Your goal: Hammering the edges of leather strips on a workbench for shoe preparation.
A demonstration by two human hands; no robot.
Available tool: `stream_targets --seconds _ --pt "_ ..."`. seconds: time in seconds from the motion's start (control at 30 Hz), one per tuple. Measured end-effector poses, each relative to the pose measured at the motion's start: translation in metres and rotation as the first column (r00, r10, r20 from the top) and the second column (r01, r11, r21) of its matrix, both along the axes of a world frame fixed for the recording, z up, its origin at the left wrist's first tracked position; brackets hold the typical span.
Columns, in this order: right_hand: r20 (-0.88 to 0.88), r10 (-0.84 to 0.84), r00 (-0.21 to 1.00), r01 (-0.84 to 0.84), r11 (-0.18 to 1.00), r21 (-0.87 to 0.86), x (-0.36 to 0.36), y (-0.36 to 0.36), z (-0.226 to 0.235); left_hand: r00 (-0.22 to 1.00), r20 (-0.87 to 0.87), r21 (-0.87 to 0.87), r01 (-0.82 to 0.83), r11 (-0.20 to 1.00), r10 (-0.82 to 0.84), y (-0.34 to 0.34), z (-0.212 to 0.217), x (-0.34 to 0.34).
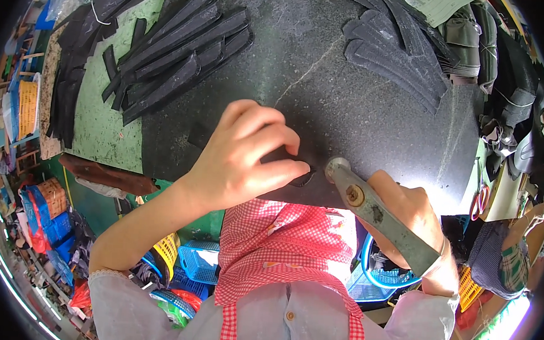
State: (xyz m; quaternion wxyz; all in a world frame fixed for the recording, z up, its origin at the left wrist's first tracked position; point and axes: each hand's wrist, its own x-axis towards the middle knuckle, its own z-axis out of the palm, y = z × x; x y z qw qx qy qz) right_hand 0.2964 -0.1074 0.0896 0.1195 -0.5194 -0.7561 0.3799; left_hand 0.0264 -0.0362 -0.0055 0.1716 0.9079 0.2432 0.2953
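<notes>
The left hand presses its curled fingers onto a small dark leather piece at the near edge of the black stone slab. The right hand is closed round a grey metal hammer-like tool, its long axis running from lower right to upper left, its head apparently touching the piece. Long black strips lie beyond.

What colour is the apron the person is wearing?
The apron is red-and-white checked, seen clearly in the head view.
</notes>
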Motion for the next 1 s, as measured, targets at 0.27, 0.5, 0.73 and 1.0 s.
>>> stream_targets --seconds 0.27,0.5,0.73,1.0 --pt "0.068 0.081 0.994 -0.083 0.996 0.015 -0.007 0.008 -0.007 0.989 -0.096 0.151 0.130 0.980 -0.117 -0.003 0.003 0.001" --pt "0.041 0.041 0.998 -0.039 0.997 -0.066 -0.012 0.008 -0.009 0.997 0.006 -0.090 0.082 0.993 -0.081 0.008 0.003 -0.013" --pt "0.105 0.162 0.981 -0.158 0.986 -0.045 -0.024 0.013 -0.009 1.000 -0.022 -0.121 0.016 0.992 -0.018 0.008 0.004 -0.022" --pt "0.100 0.181 0.978 -0.178 0.983 -0.038 -0.038 0.023 -0.007 1.000 -0.005 -0.111 0.026 0.994 -0.027 0.012 0.005 -0.038"
